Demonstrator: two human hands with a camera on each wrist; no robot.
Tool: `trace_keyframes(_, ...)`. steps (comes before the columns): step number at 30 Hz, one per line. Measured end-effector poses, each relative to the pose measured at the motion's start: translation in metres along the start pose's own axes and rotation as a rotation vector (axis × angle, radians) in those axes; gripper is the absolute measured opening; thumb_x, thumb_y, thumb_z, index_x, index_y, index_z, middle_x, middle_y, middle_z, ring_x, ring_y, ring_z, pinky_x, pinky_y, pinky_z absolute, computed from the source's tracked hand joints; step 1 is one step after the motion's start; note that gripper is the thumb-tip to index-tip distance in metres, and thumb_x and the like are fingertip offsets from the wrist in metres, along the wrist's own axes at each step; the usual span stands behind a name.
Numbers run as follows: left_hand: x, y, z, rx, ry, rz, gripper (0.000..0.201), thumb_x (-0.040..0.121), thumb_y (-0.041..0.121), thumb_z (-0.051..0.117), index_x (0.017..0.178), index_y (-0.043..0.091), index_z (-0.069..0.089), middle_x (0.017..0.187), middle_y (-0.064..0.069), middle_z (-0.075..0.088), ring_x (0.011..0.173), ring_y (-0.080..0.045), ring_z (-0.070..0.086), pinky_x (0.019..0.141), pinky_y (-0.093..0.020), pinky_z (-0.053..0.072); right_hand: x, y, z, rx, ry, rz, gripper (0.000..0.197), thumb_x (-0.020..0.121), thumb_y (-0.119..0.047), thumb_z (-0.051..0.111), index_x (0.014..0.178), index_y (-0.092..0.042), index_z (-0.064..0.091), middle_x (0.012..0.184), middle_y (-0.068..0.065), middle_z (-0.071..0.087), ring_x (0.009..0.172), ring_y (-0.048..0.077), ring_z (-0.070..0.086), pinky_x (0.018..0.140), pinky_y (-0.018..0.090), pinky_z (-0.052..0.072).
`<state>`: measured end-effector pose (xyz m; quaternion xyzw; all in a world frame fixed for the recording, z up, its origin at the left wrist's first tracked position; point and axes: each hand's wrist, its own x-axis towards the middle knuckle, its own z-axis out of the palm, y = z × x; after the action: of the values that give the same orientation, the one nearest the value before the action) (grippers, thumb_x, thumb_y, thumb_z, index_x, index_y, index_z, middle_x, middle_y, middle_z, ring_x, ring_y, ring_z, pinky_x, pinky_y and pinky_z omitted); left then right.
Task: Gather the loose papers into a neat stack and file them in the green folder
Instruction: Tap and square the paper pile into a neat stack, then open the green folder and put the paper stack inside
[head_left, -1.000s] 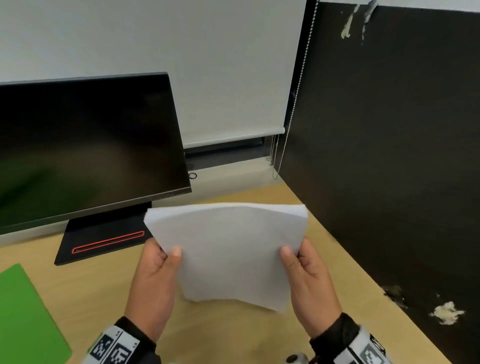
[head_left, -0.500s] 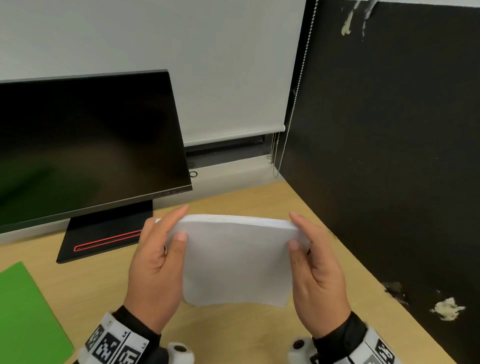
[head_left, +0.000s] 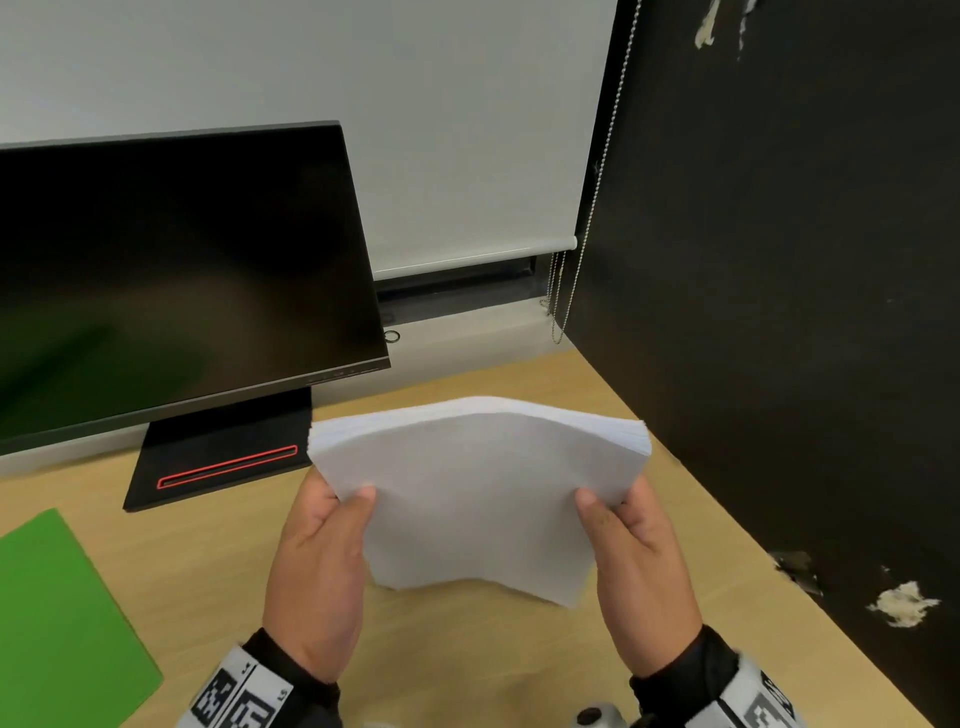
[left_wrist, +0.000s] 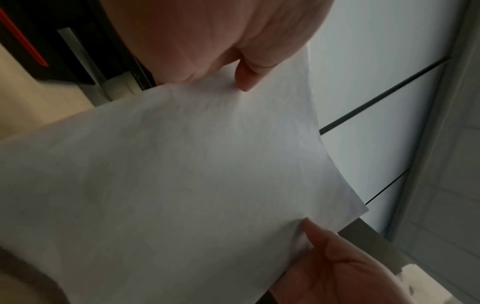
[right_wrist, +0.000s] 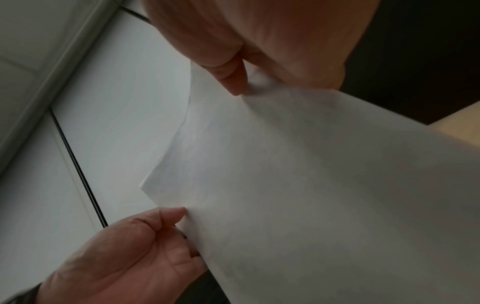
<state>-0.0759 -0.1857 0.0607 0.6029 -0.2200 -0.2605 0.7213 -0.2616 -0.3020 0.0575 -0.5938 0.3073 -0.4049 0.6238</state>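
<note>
Wooden desk, one green folder, two hands gripping one paper stack

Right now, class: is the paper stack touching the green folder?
Apart. The head view shows the paper stack held in both hands, with bare desk between it and the green folder.
</note>
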Motion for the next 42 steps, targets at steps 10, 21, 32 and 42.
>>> trace_keyframes(10,0.004,-0.025,-0.005,0.073,0.020,-0.090,0.046,0.099,-0.006,0.041,0.110,0.028,0.068,0.103,0.010,0.078,0.089,-0.002,0.070,0.074,-0.023,0.055,-0.005,0.026,-0.003,-0.045,0.006,0.057,0.034,0.101,-0.002,0.045,0.122,-0.025,0.059,0.108,-0.012,0.072,0.098,0.004,0.068,0.077,0.018,0.056)
trace_keyframes(21,-0.007,-0.029,-0.021,0.373,-0.018,-0.174,0.024,0.102,0.006,0.048,0.106,0.023,0.064,0.104,-0.004,0.077,0.098,-0.024,0.072,0.087,-0.045,0.057,-0.008,0.020,-0.014,-0.038,-0.030,0.180,0.025,0.096,-0.020,0.058,0.118,-0.030,0.065,0.116,-0.009,0.074,0.106,0.015,0.070,0.090,0.040,0.055)
trace_keyframes(32,-0.015,-0.002,-0.127,0.283,-0.072,-0.402,0.022,0.101,0.003,0.049,0.112,0.012,0.066,0.111,-0.005,0.078,0.102,-0.025,0.074,0.093,-0.046,0.059,-0.042,0.020,0.066,-0.052,-0.192,0.380,0.034,0.092,0.012,0.054,0.110,-0.013,0.069,0.093,0.005,0.082,0.077,0.016,0.078,0.061,0.021,0.061)
trace_keyframes(42,-0.074,0.012,-0.451,1.091,0.527,-0.388,0.027,0.095,0.030,0.066,0.111,0.009,0.064,0.106,-0.012,0.071,0.089,-0.030,0.066,0.075,-0.035,0.050,-0.085,0.014,0.213,0.000,-0.276,0.539,0.030,0.089,0.012,0.058,0.110,-0.006,0.069,0.094,0.016,0.080,0.073,0.028,0.077,0.052,0.019,0.060)
